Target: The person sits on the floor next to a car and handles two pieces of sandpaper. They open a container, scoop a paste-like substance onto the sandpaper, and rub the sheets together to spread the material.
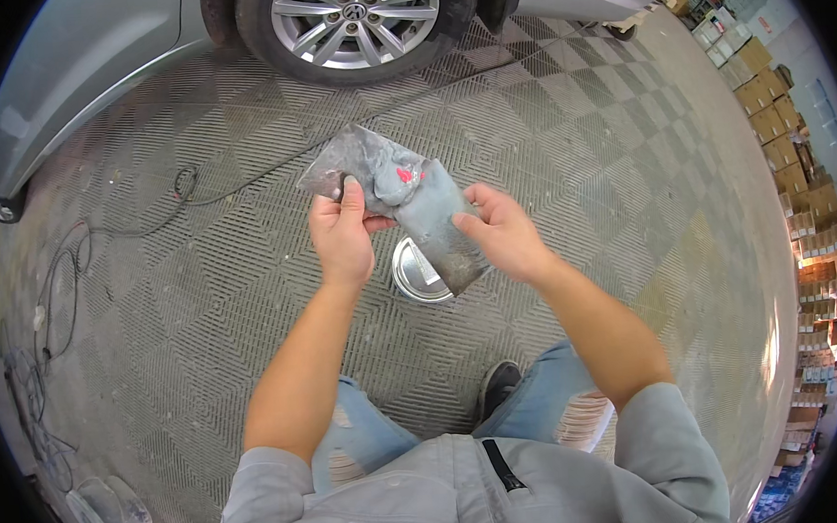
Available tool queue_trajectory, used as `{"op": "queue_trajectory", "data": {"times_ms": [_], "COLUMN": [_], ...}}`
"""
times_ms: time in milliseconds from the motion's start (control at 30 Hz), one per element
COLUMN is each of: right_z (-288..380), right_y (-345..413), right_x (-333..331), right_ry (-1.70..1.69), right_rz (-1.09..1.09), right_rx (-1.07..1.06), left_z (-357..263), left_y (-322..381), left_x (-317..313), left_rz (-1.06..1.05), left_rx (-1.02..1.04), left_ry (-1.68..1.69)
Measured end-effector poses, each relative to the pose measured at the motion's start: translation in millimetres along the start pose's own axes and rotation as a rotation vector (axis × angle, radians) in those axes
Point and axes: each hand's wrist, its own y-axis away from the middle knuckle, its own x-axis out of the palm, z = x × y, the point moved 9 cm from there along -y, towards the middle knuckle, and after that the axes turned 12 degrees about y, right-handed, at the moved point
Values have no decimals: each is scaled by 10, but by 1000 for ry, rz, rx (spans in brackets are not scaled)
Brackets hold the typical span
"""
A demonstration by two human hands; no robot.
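Note:
My left hand [342, 241] grips a thin, smeared metal plate [345, 151] by its near edge, thumb on top. On that plate lies a lump of grey-blue body filler [391, 185] with streaks of red paste [404, 174]. A second flat spreader blade [439, 221], coated in grey residue, is held by my right hand [506, 231]. Its far end overlaps the plate and touches the filler. Below the blade a round metal can [408, 273] stands on the floor, its silvery lid bearing a label and partly hidden by the blade.
A silver car's wheel [354, 14] is at the top, beside its body panel [76, 74]. A dark hose [269, 171] crosses the ribbed floor tiles [250, 329] and coils at the left. A clear plastic container [110, 514] sits lower left. Stacked cardboard boxes [777, 132] line the right.

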Motion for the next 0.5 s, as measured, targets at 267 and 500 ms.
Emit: {"op": "queue_trajectory", "data": {"times_ms": [267,500], "right_z": [7,164], "right_y": [19,33], "right_x": [86,-108], "right_ry": [-204,-387], "right_rz": [13,-132], "right_rx": [19,-147], "left_z": [53,28], "left_y": [73,162], "left_x": [163,294], "left_rz": [101,232], "left_rx": [-22,5], "left_ry": [-133,-443]}}
